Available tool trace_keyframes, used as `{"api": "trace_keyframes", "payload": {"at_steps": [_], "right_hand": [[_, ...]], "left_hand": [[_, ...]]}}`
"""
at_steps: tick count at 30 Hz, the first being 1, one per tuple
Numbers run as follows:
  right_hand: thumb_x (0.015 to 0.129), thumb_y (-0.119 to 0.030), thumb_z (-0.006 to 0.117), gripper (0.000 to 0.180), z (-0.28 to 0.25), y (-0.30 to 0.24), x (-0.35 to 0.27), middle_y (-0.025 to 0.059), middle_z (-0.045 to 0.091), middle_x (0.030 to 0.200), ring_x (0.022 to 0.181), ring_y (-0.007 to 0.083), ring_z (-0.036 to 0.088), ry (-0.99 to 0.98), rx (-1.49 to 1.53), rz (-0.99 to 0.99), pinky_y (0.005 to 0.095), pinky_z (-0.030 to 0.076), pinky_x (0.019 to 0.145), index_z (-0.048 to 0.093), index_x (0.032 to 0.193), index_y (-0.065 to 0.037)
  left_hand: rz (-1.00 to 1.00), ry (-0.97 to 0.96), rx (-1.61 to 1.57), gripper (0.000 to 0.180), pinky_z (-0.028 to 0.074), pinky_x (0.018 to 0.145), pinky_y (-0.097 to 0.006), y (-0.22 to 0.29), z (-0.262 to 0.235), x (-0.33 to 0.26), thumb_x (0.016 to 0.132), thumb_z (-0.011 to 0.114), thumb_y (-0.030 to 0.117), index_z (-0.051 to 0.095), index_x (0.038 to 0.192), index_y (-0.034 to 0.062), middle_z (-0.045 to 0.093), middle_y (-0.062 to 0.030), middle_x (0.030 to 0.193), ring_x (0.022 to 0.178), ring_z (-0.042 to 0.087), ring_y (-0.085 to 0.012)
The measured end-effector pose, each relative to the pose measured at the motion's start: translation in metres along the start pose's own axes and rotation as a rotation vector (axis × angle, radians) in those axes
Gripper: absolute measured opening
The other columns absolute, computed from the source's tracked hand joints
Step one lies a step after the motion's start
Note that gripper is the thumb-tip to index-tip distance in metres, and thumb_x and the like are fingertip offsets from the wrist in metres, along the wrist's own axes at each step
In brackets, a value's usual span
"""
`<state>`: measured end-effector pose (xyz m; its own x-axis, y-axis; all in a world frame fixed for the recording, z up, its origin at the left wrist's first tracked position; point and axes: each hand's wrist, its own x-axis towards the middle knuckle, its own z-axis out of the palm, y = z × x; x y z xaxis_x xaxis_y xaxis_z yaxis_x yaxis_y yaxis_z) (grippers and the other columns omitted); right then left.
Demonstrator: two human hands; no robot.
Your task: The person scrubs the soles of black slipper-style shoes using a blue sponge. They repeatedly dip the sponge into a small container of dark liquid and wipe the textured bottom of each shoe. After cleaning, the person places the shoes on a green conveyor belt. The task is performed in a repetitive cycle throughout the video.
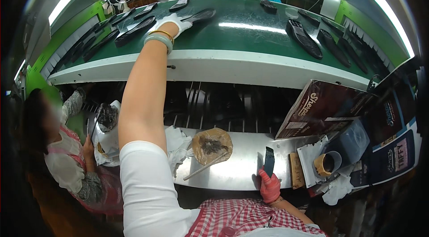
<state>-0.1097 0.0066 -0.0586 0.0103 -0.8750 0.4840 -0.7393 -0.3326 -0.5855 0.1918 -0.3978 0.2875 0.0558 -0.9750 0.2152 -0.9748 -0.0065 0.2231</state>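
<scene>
My left hand (170,23), in a white glove, reaches far over the green conveyor belt (250,42). Its thumb and fingers close on the near end of a black shoe sole (202,15), which points to the right and is slightly blurred. Another sole (136,31) lies just left of that hand. Low in front of me, my right hand (269,188) wears a red glove and is closed round a flat, dark, narrow piece (269,161), held upright; its kind is unclear. Between my arms, a bowl covered in tan plastic (212,146) with dark residue stands on the metal shelf, a stick (208,167) across its rim.
Several soles lie along both sides of the belt, including a black one (304,38) at right. Cardboard boxes (321,107), a cup (328,163) and a wooden block (296,170) stand right. White cloth (176,147) lies beside my left arm. A co-worker (73,161) works at left; two people are across the belt.
</scene>
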Motion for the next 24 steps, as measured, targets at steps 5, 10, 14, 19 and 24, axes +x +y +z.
{"api": "trace_keyframes", "payload": {"at_steps": [5, 10, 14, 19, 24], "right_hand": [[0.079, -0.003, 0.060, 0.037, 0.000, -0.002, 0.003, 0.0167, 0.061, 0.082, 0.070, 0.0341, 0.061, 0.047, -0.053, -0.048, 0.0394, 0.048, 0.056, 0.055, 0.115, -0.011], [0.080, -0.006, 0.061, 0.042, 0.004, 0.008, -0.004, 0.0151, 0.058, 0.075, 0.063, 0.0326, 0.058, 0.095, -0.113, -0.010, 0.0396, 0.045, 0.051, 0.053, 0.120, -0.014], [0.080, -0.007, 0.061, 0.047, 0.003, 0.008, -0.006, 0.0116, 0.054, 0.070, 0.058, 0.0292, 0.055, 0.135, -0.090, 0.013, 0.0394, 0.042, 0.048, 0.050, 0.125, -0.016], [0.081, -0.009, 0.062, 0.044, -0.032, 0.008, -0.019, 0.0071, 0.054, 0.067, 0.057, 0.0255, 0.054, 0.217, -0.084, 0.084, 0.0358, 0.044, 0.051, 0.053, 0.123, -0.015], [0.078, 0.000, 0.062, 0.036, -0.115, 0.003, -0.011, 0.0161, 0.062, 0.108, 0.099, 0.0283, 0.061, 0.355, 0.136, 0.064, 0.0331, 0.048, 0.085, 0.059, 0.114, -0.004]], "left_hand": [[-0.001, -0.045, 0.145, 0.084, 0.036, 0.102, -0.036, -0.018, 0.012, 0.029, 0.066, 0.066, 0.053, 0.047, 0.128, 0.0006, 0.044, -0.0252, 0.131, 0.121, 0.044, -0.0360], [0.119, -0.024, -0.058, 0.065, 0.029, 0.104, -0.037, 0.008, 0.010, 0.004, 0.074, 0.053, 0.060, 0.054, 0.126, 0.0209, 0.048, -0.0133, 0.132, 0.124, 0.043, -0.0326], [0.146, 0.279, -0.320, 0.066, 0.037, 0.097, -0.036, 0.010, 0.005, -0.052, 0.074, 0.054, 0.060, 0.059, 0.119, 0.0126, 0.054, -0.0247, 0.119, 0.114, 0.050, -0.0353], [0.620, 0.541, -0.673, 0.046, 0.041, 0.087, -0.031, 0.027, 0.026, -0.254, 0.080, 0.062, 0.017, 0.054, 0.122, 0.0013, 0.053, -0.0112, 0.102, 0.096, 0.054, -0.0209], [0.668, 0.258, -0.855, 0.061, 0.035, 0.096, -0.037, 0.021, 0.107, -0.393, 0.077, 0.063, 0.038, 0.052, 0.123, -0.0003, 0.047, -0.0165, 0.117, 0.110, 0.048, -0.0287]]}}
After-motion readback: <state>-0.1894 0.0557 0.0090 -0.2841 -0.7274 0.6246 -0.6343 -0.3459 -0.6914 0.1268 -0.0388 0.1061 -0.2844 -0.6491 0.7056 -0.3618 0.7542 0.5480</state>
